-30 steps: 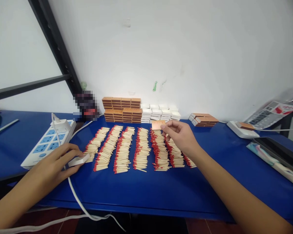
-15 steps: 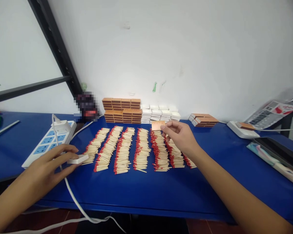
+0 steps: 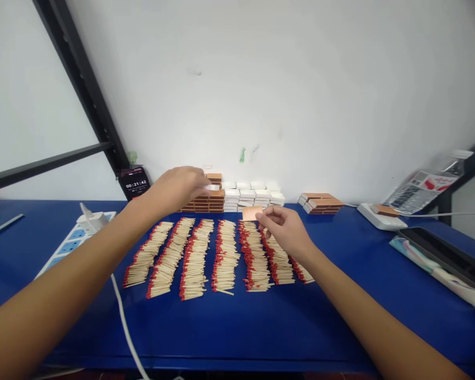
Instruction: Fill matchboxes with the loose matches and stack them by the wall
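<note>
My left hand is closed on a small white matchbox tray, held up in front of the brown matchbox stack; its fingertips are partly hidden. Between thumb and fingers of my right hand, an orange-brown matchbox sleeve is pinched by its right end. That sleeve hangs over the far end of a row of red-tipped matches. More rows of matches lie side by side on the blue table. White matchbox trays are stacked behind the sleeve, against the wall.
A white power strip with a plug and cable lies at left, partly behind my left arm. A phone showing a timer leans at the back. On the right are more matchboxes, a white box, a plastic bottle and a dark case.
My left hand has moved from beside the power strip up and right to the matchbox stack, carrying the white tray. My right hand still holds the sleeve. The view has tilted up slightly.
</note>
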A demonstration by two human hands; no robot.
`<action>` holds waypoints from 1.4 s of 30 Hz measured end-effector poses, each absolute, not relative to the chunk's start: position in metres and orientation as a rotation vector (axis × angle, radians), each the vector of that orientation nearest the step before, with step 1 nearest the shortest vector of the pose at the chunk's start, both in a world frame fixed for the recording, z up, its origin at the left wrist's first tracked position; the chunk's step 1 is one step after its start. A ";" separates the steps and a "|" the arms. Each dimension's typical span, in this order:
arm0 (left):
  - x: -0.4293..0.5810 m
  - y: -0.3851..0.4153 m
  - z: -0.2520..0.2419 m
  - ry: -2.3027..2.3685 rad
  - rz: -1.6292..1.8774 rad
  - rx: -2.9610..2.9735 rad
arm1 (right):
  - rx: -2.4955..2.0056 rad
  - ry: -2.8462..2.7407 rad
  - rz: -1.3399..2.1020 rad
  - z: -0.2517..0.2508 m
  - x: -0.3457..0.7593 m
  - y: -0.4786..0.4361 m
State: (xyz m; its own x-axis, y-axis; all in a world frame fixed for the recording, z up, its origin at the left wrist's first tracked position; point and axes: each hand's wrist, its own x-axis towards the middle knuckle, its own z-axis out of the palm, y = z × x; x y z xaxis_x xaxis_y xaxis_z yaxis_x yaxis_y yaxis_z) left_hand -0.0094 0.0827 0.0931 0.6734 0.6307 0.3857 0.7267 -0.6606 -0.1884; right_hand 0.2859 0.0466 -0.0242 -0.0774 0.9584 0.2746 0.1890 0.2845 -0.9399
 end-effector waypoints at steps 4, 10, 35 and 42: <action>0.033 0.129 0.093 -1.063 -0.381 -2.570 | -1.107 -1.517 0.869 -0.023 0.290 0.050; 0.055 0.154 0.066 -1.089 -0.404 -2.600 | -1.079 -1.490 0.866 -0.016 0.287 0.046; 0.056 0.173 0.031 -0.947 -0.629 -2.645 | -1.075 -1.481 0.863 -0.011 0.289 0.046; 0.052 0.174 0.027 -0.908 -0.660 -2.640 | -1.087 -1.476 0.862 -0.009 0.290 0.045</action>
